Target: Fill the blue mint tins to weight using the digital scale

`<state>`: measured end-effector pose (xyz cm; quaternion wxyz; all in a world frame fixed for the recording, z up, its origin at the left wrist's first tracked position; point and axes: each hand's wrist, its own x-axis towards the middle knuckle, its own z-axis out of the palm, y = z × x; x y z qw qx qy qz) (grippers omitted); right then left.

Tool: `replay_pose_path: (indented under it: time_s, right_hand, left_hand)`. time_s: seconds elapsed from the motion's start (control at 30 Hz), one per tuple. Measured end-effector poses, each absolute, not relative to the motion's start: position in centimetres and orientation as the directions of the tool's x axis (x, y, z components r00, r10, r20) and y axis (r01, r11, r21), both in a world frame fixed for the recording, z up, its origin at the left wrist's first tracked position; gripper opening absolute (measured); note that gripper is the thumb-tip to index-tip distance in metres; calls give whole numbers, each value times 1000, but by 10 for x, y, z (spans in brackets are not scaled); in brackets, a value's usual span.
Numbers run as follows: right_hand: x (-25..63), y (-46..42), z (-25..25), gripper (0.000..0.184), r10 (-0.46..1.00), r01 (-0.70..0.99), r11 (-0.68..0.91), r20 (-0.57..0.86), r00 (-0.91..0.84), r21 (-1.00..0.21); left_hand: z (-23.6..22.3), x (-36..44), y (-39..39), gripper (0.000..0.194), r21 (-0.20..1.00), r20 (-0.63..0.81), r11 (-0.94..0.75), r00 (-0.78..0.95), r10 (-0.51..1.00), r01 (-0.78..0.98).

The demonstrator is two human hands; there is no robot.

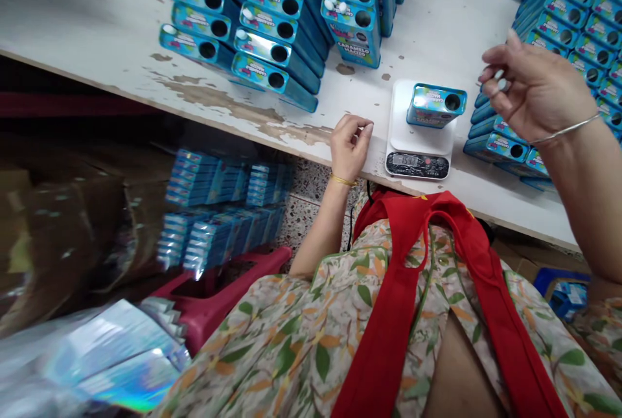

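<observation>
Two white pieces (501, 84) look like the weak point in the head view. Clock is centred on the scale (399, 126), 12 pointing away from you.

Risks, my read: your grip on those pieces is light, so a slip could drop them on the table (427, 23) or into a round hole in the tin block (578, 16) at 2 o'clock. The weighed tin (430, 118) stands upright on the platform, right of its middle; it's narrow, so a sleeve or knuckle knock could tip it. Leaning on the platform would skew the reading. Can't make out every digit on the display (405, 160). Loose pieces sit on tin tops in the rows (265, 29) at 10 and on the front tin (357, 45) between 10 and 11 — bump those and pieces could roll off.

Hands: your right hand (534, 84), between 2 and 3, is up near the tin block, fingers half curled, pinching the white pieces at the fingers. Whether more sit behind the fingers, can't tell. Your left hand (348, 146), about 9, is by the near table edge, beside the scale but apart from it. Fingers loosely curled, thumb close to the forefinger; no object visible — can't rule out something small inside the curl.
</observation>
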<state>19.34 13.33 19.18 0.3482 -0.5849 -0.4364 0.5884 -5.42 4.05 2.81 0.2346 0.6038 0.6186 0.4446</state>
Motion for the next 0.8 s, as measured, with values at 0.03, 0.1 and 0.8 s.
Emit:
replay_pose_path:
  time_s: [0.03, 0.1, 0.8]
  right_hand:
    - [200, 133, 192, 17, 905, 66, -416, -420, -61, -907]
    - [215, 131, 189, 16, 882, 69, -465, -468, -59, -883]
    - [191, 123, 165, 15, 962, 353, -67, -154, -225, -933]
  left_hand:
    - [27, -55, 40, 26, 832, 242, -119, -162, 957, 542]
    - [27, -55, 40, 27, 831, 237, -114, -162, 958, 545]
    - [63, -30, 61, 33, 781, 350, -270, -37, 936, 563]
